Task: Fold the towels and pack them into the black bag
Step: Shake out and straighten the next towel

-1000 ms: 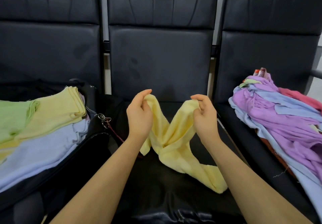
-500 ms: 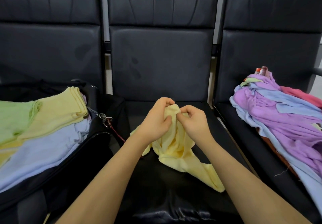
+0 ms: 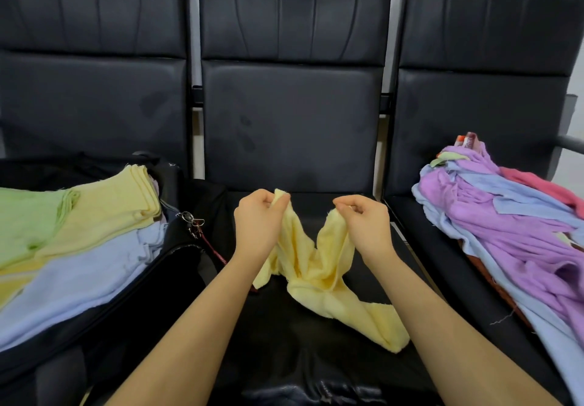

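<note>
A yellow towel is held above the middle chair seat, its lower end lying on the seat. One edge is pinched by the left hand, and another edge is pinched by the right hand; the fingers of both are curled. The black bag is seen open on the left chair, with folded towels stacked in it. An unfolded pile of towels is placed on the right chair.
</note>
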{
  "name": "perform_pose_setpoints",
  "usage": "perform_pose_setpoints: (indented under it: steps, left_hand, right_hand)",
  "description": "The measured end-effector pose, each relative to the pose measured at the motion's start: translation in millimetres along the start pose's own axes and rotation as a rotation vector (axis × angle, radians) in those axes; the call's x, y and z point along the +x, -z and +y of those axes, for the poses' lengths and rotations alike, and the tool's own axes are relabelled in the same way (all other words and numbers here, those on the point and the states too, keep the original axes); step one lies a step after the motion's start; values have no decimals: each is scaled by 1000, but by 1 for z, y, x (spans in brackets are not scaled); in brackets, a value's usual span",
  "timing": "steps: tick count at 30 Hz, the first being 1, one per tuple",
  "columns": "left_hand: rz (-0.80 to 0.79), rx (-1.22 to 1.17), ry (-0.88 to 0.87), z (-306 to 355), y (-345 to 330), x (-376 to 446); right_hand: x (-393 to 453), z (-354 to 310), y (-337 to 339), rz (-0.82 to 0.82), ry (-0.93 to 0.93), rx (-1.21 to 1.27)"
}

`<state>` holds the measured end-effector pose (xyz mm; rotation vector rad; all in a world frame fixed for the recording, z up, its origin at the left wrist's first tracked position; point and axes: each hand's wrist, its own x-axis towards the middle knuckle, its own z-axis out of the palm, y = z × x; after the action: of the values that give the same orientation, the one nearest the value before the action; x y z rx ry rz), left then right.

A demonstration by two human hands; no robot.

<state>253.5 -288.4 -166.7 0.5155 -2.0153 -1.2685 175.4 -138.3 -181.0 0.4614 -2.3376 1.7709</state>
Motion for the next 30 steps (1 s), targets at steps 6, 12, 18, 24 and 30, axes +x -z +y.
perform_pose_setpoints:
  steps: [6, 12, 18, 24, 30]
  left_hand:
    - [96, -183, 33, 19, 17, 15]
    - [166, 131, -247, 53, 47, 37]
    - [189, 160, -181, 89, 64, 60]
    - [152, -218, -13, 127, 85, 82]
    - [186, -340, -130, 155, 94, 75]
  right_hand:
    - [-1, -21, 12, 98, -94, 371]
    - [1, -49, 26, 187, -90, 576]
    - [19, -102, 36, 262, 15, 657]
    - [25, -146, 59, 296, 165, 548]
    - [34, -166, 83, 428, 238, 122]
